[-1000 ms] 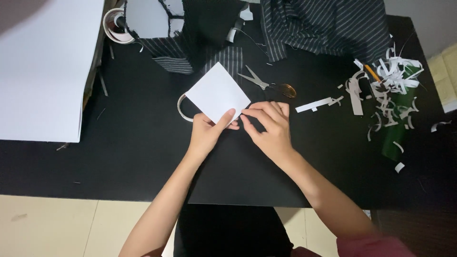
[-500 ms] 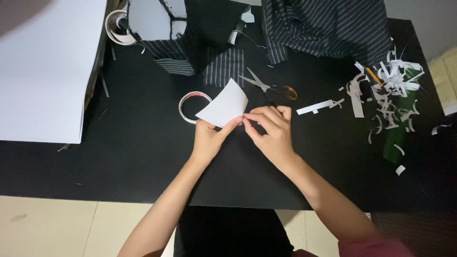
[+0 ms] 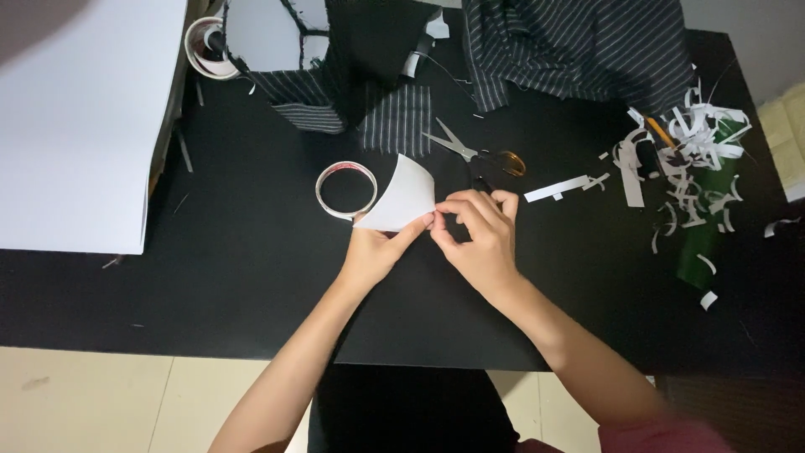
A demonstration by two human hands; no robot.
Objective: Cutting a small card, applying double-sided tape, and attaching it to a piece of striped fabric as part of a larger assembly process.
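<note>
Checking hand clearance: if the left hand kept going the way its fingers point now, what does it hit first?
The left hand points up and right, already pinching the curled white paper. Past that, the scissors look like the first thing in line, then the striped cloth. The tape roll sits just left of that path. Height is unclear.

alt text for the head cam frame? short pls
Seen from above, a left hand and a right hand together curl a white paper piece over a black table. A tape roll lies just left of the paper, scissors just behind it, and white paper scraps are heaped at right.
</note>
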